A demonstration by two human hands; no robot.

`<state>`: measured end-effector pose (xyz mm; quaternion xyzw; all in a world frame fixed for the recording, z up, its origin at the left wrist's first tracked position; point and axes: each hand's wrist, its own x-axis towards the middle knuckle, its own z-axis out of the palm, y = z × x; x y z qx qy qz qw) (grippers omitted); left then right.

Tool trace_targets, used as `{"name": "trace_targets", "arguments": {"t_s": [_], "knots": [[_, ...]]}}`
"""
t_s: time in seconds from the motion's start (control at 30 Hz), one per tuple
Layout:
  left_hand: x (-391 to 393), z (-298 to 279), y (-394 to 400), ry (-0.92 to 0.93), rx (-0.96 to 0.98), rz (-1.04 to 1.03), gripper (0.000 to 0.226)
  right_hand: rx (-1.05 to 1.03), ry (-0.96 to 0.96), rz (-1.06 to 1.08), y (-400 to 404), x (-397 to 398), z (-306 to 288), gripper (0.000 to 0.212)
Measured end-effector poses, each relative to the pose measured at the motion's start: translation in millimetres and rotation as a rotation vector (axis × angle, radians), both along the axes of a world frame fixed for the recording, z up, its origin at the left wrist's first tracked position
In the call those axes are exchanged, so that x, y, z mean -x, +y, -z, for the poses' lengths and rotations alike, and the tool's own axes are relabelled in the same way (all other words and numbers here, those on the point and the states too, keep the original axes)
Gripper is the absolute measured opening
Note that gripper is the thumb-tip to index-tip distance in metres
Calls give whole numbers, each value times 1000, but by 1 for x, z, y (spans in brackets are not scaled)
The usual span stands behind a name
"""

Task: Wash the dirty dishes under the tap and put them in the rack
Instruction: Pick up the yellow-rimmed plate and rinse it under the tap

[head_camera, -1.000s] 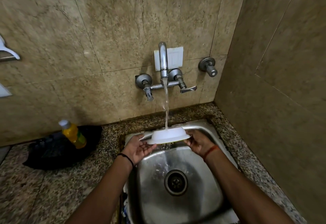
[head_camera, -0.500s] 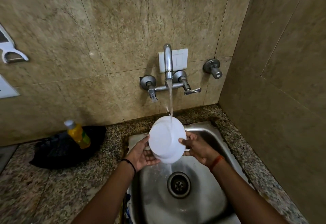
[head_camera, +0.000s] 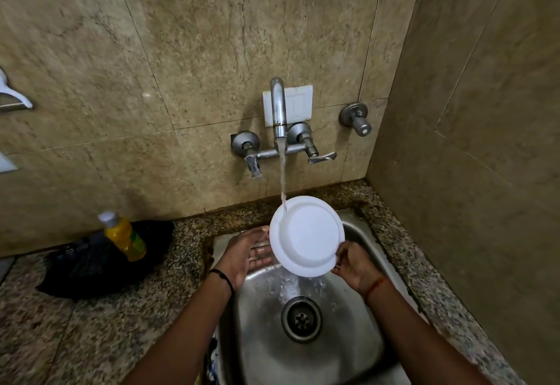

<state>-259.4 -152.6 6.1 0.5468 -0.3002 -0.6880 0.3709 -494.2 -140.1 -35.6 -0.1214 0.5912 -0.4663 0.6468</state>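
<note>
White plate (head_camera: 307, 234) at centre frame, held tilted on edge above the sink (head_camera: 357, 351), its concave face toward the camera; smooth, glossy, round, with a wide raised rim. Right hand (head_camera: 351, 266) grips the lower right rim, fingers curled behind it and thumb on the front edge. Left hand (head_camera: 245, 252) sits at the plate's left edge, fingers straight and together, extended behind the rim; contact with the back cannot be confirmed. Water stream (head_camera: 282, 175) falls from the tap (head_camera: 278, 108) onto the plate's upper left rim and runs off the bottom edge into the basin. Sink is brushed stainless steel, rounded corners, round drain (head_camera: 301, 318) with perforated strainer, lower centre. Tap is dull chrome, wall-mounted, two lever handles, against a white plastic plate on beige mottled stone tiles. Desk (head_camera: 91, 330) is speckled granite. At left of frame, a yellow bottle (head_camera: 124, 236) with a pale cap stands beside a black cloth (head_camera: 88, 266); its label is unreadable.
</note>
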Motion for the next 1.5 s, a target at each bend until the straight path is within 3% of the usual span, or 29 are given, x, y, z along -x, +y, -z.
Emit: {"name": "trace_targets", "arguments": {"t_s": [0.07,0.27,0.47,0.67,0.87,0.97,1.13,1.2,1.27,1.33,1.5], "knots": [[-3,1,0,-15,-6,-8,30,33,-4,-6,-2,-3,-2,16],[-24,21,8,-45,-192,1,45,241,9,-163,-6,-18,-25,43],[-32,35,15,138,-361,-25,76,449,268,-552,0,-26,-31,51],[-27,32,3,319,-363,-19,97,722,643,-774,10,-25,-35,44],[-9,11,-11,147,-333,52,45,906,1204,-758,4,3,-27,51],[0,4,-12,199,-279,52,32,923,1382,-599,3,12,-15,50],[8,6,-9,353,-145,9,46,629,890,-301,2,10,-10,56],[8,9,-7,401,-101,-24,52,427,503,-118,-6,3,-13,44],[7,11,-4,446,-85,-68,54,331,268,-118,-9,-1,-21,23],[3,14,0,484,-89,-122,56,409,326,-207,-10,-4,-27,18],[-6,25,9,467,-137,-224,43,599,609,-266,-10,-13,-49,38]]}}
